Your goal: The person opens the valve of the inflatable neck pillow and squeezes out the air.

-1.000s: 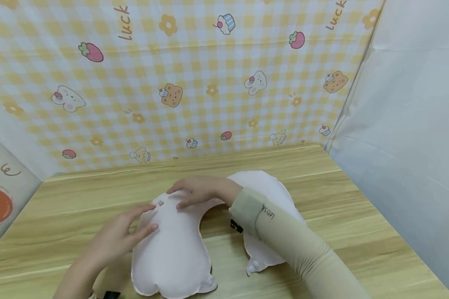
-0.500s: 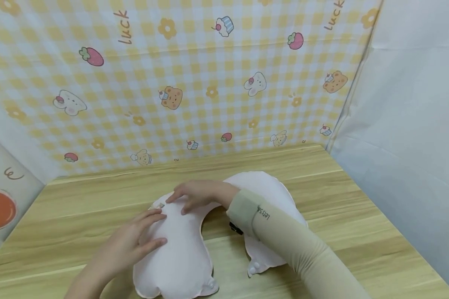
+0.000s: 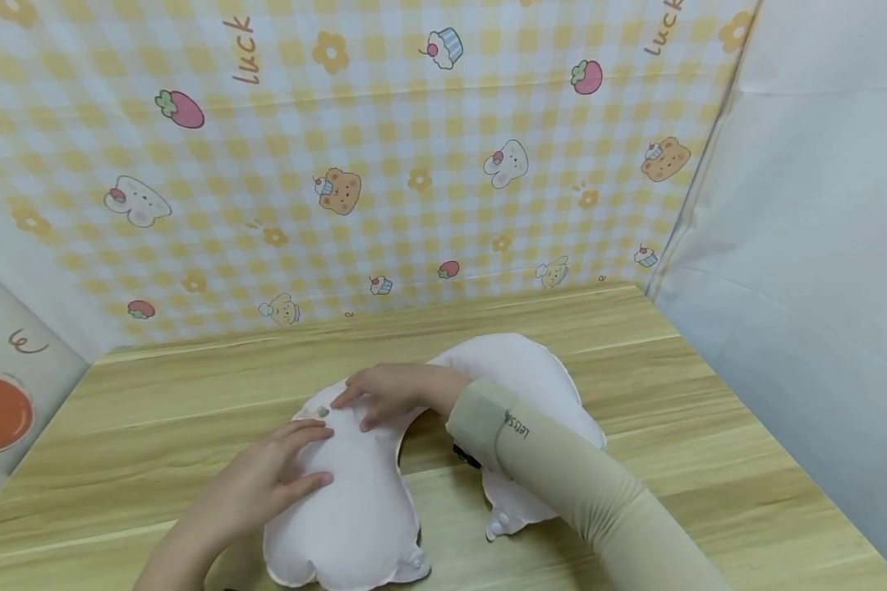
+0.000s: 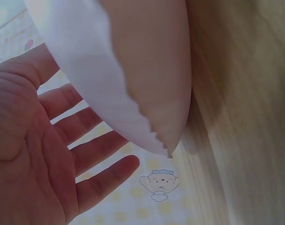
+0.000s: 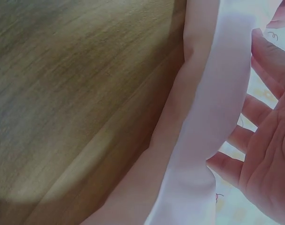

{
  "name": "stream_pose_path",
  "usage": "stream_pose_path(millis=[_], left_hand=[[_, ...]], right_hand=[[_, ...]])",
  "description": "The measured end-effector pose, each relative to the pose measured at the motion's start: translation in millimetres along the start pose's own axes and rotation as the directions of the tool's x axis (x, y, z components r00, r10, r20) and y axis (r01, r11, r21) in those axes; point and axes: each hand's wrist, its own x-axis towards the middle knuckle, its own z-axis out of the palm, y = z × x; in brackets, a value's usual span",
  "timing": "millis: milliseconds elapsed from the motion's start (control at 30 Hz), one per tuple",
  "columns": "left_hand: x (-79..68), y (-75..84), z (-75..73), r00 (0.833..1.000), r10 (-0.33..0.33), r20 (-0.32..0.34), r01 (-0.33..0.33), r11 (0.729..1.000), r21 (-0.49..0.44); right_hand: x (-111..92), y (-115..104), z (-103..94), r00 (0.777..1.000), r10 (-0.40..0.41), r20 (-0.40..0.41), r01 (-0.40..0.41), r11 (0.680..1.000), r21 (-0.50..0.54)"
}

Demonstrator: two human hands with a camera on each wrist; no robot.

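Note:
A pale pink, puffed-up inflatable neck pillow [image 3: 347, 501] lies in a U shape on the wooden table, its two ends toward me. On its left arm, near the bend, a small clear valve [image 3: 321, 412] shows between my hands. My left hand [image 3: 262, 472] lies along the outer left side, fingertips and thumb on the top surface. From the right, my right hand [image 3: 399, 390] reaches across the bend and rests its fingertips beside the valve. In the left wrist view the fingers [image 4: 102, 145] spread loosely behind the pillow's seamed edge. The right wrist view has relaxed fingers [image 5: 227, 166] against its side.
Small tabs with snap buttons, a left tab [image 3: 414, 565] and a right tab [image 3: 501, 524], stick out at the pillow's inner ends. A yellow checked cloth [image 3: 414, 123] hangs behind the wooden table [image 3: 710, 460]. A white curtain [image 3: 820, 205] closes off the right side.
My left hand has moved to the right over the pillow, its forefinger now below the valve instead of at it. My right hand has dropped slightly toward me. The pillow has barely moved.

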Motion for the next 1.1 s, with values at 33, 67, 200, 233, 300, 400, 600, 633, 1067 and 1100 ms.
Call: stream_pose_path(millis=[33, 67, 200, 233, 300, 400, 600, 633, 1067, 1100], left_hand=[[0.2, -0.4, 0.0, 1.000, -0.003, 0.003, 0.003, 1.000, -0.001], [0.5, -0.9, 0.0, 1.000, -0.006, 0.007, 0.006, 1.000, -0.005], [1.3, -2.3, 0.4, 1.000, -0.020, 0.025, 0.020, 0.999, -0.025], [1.4, -2.5, 0.5, 0.999, -0.023, 0.030, 0.024, 0.999, -0.032], [1.4, -3.1, 1.0, 0.999, -0.031, 0.042, 0.033, 0.998, -0.046], [1.5, -4.0, 1.7, 0.998, -0.034, 0.054, 0.036, 0.998, -0.052], [2.1, -5.8, 2.6, 0.998, -0.030, 0.052, 0.032, 0.998, -0.045], [2.2, -6.2, 2.7, 0.998, -0.025, 0.050, 0.027, 0.999, -0.045], [6.5, -12.5, 4.5, 0.997, -0.015, 0.075, 0.020, 0.998, -0.063], [6.7, -12.8, 4.5, 0.997, -0.014, 0.077, 0.019, 0.998, -0.064]], right_hand=[[0.3, 0.0, 0.4, 1.000, 0.000, 0.000, 0.000, 1.000, -0.001], [1.0, 0.0, 0.9, 1.000, -0.002, -0.001, 0.002, 1.000, -0.005], [1.5, -0.6, 1.3, 1.000, -0.008, 0.003, 0.008, 1.000, -0.016], [1.4, -0.8, 1.1, 1.000, -0.013, 0.004, 0.013, 1.000, -0.021], [1.3, -0.9, 1.0, 1.000, -0.022, 0.006, 0.022, 0.999, -0.033], [1.9, -0.4, 1.5, 0.999, -0.035, 0.008, 0.036, 0.998, -0.052], [3.2, 0.6, 3.8, 1.000, -0.027, 0.010, 0.027, 0.998, -0.054], [3.2, 0.6, 4.3, 1.000, -0.024, 0.010, 0.024, 0.998, -0.055], [4.9, 2.1, 9.8, 1.000, -0.015, 0.007, 0.015, 0.997, -0.078], [5.0, 2.0, 10.3, 1.000, -0.013, 0.007, 0.014, 0.997, -0.076]])
